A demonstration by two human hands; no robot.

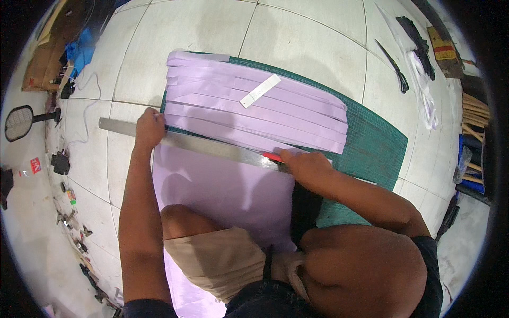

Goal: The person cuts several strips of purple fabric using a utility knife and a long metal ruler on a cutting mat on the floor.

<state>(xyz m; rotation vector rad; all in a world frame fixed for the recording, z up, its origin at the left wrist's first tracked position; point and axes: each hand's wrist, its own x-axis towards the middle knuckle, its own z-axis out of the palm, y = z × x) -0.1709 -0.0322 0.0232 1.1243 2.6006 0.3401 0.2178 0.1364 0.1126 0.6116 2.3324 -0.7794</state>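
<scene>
A long metal ruler [212, 147] lies across the lilac sheet [222, 183], which spreads toward me over the green cutting mat [371, 148]. Near the ruler's left end, my left hand [150, 128] is closed on its edge and presses down. My right hand [307, 167] is closed around a red-handled cutter knife [272, 157] at the ruler's far edge; its blade cannot be made out. Just beyond the ruler, several cut lilac strips [254, 114] lie side by side on the mat. A small white label-like strip [260, 90] rests on top of them.
Scissors [395, 69] lie on the tiled floor at the far right, beside black and white cloth strips [423, 93]. A bug-swatter racket [24, 123], a cable [95, 106] and small tools line the left side. A cardboard box [42, 66] stands far left.
</scene>
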